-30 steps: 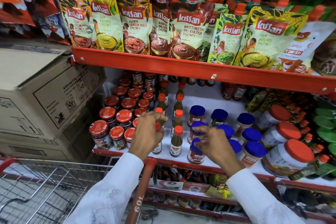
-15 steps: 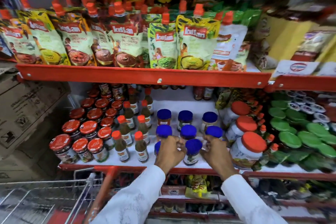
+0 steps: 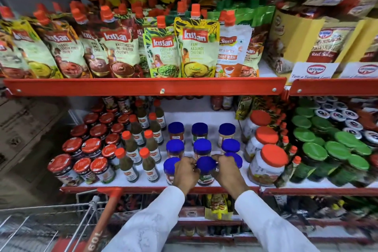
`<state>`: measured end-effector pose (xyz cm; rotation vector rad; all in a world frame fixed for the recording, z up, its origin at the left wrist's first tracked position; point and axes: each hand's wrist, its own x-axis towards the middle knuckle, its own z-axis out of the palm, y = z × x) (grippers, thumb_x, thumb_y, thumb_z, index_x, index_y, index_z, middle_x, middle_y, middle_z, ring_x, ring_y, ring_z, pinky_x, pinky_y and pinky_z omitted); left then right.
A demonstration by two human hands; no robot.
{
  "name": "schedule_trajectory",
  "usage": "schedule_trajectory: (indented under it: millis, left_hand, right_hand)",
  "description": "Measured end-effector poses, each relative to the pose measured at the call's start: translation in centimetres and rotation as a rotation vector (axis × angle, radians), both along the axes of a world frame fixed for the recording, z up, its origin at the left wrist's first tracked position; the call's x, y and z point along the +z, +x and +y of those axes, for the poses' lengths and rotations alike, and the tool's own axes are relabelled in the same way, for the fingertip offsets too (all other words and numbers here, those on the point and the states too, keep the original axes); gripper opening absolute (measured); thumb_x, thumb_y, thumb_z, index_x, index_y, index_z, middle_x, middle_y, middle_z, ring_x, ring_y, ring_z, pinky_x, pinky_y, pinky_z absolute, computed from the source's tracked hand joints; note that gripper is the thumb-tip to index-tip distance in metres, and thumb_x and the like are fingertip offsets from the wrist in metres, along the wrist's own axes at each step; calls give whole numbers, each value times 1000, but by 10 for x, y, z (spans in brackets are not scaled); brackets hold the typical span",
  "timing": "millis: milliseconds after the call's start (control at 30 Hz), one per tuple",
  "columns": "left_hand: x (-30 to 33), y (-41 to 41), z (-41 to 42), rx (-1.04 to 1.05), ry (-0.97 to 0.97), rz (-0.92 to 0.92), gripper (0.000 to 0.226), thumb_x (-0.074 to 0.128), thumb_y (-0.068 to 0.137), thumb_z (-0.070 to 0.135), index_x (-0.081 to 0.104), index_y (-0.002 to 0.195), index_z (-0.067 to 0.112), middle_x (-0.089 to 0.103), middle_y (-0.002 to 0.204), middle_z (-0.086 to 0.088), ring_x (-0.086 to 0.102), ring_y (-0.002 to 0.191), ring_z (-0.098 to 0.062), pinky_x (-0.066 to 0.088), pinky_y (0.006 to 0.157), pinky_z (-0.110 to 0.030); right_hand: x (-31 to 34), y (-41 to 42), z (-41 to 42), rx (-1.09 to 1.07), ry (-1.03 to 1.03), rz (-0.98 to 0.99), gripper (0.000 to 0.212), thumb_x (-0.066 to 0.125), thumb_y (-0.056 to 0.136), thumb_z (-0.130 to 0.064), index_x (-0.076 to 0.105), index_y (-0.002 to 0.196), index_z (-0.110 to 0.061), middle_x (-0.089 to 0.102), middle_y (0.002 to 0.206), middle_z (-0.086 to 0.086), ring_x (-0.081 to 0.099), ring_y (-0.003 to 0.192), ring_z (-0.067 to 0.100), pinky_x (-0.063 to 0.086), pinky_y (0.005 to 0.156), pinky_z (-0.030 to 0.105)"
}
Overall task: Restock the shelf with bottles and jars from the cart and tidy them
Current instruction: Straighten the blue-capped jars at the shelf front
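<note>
On the middle shelf (image 3: 143,185) stand blue-lidded jars in rows. The front middle blue-lidded jar (image 3: 206,166) sits between both my hands. My left hand (image 3: 186,172) presses its left side and my right hand (image 3: 227,172) its right side, fingers curled around it. Another blue-lidded jar (image 3: 170,166) stands just left of my left hand, and one more (image 3: 235,158) shows behind my right hand. To the left are green sauce bottles with orange caps (image 3: 148,161) and red-lidded jars (image 3: 81,168). The wire cart (image 3: 51,225) is at the lower left.
Large white jars with orange lids (image 3: 266,163) stand right of the blue jars, green-lidded jars (image 3: 331,149) farther right. Chutney pouches (image 3: 159,51) fill the upper shelf above the red rail (image 3: 143,87). Cardboard boxes (image 3: 24,133) are stacked at the left. The cart's red handle (image 3: 104,215) rises below the shelf.
My left hand left the orange-capped bottles and moved right to the blue-lidded jars. Both hands now close around the front middle jar. The view has shifted to the right.
</note>
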<state>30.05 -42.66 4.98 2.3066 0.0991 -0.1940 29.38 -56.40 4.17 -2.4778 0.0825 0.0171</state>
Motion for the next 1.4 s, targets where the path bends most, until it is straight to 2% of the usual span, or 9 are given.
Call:
schedule_trajectory:
  millis: [133, 333, 500, 600, 667, 800, 933, 1167, 1400]
  left_hand:
    - [-1, 1, 3, 18, -23, -4, 16, 59, 78, -4, 61, 73, 11, 68, 78, -7, 65, 78, -26, 48, 66, -33]
    - [3, 0, 6, 7, -48, -15, 18, 63, 79, -6, 69, 92, 5, 75, 94, -11, 70, 91, -26, 59, 84, -41]
    - [20, -5, 5, -27, 55, -169, 21, 60, 81, -7, 67, 95, 7, 73, 98, -12, 61, 82, -21, 57, 80, -35]
    - [21, 2, -8, -61, 36, -243, 28, 56, 81, -8, 70, 99, 9, 74, 94, -8, 69, 83, -21, 61, 79, -34]
    - [18, 5, -25, -113, 11, -229, 28, 54, 82, -5, 69, 98, 12, 72, 91, -5, 68, 84, -22, 60, 77, -30]
    - [19, 8, -61, -217, -28, -151, 39, 52, 86, -7, 62, 122, 6, 66, 111, -8, 64, 102, -22, 53, 79, -31]
    - [16, 15, -84, -249, 6, -69, 29, 56, 80, -10, 63, 102, 8, 68, 93, -10, 68, 88, -27, 59, 79, -40]
    - [1, 17, -92, -189, 31, -61, 23, 63, 75, -8, 66, 86, 13, 69, 83, -6, 68, 82, -25, 53, 70, -32]
    - [-10, 9, -98, -195, 43, -93, 19, 74, 73, 0, 65, 81, 16, 66, 73, -1, 65, 70, -18, 54, 63, -29]
  right_hand:
    - [-5, -1, 3, -6, 7, -13, 37, 69, 73, -4, 68, 107, -18, 73, 92, 7, 67, 79, 24, 59, 72, 39]
    - [-2, -3, 4, -20, 45, 2, 36, 75, 72, -5, 68, 106, -16, 73, 93, 7, 69, 79, 23, 60, 73, 40]
    - [11, -11, -22, -92, 52, -41, 19, 76, 72, -6, 64, 85, -12, 69, 83, 10, 66, 75, 28, 58, 70, 37]
    - [17, -19, -53, -225, 93, -88, 28, 72, 74, 3, 75, 98, -11, 77, 95, 8, 72, 79, 25, 60, 82, 39]
    - [15, -21, -69, -263, 82, -128, 33, 72, 73, 4, 74, 103, -8, 78, 97, 11, 72, 73, 22, 60, 79, 38]
    - [5, -20, -74, -277, 51, -95, 30, 76, 76, -8, 68, 104, -3, 75, 92, 19, 69, 70, 29, 60, 71, 44]
    - [-5, -21, -72, -236, 87, -86, 21, 76, 75, -13, 68, 95, -10, 75, 88, 15, 69, 70, 29, 55, 61, 35]
    - [-11, -14, -91, -148, 205, -25, 40, 65, 76, 5, 70, 111, -13, 76, 104, 10, 69, 83, 23, 51, 72, 30]
    - [-16, -12, -109, -93, 226, -28, 42, 62, 78, 12, 68, 116, -6, 69, 120, 18, 66, 108, 36, 55, 91, 48]
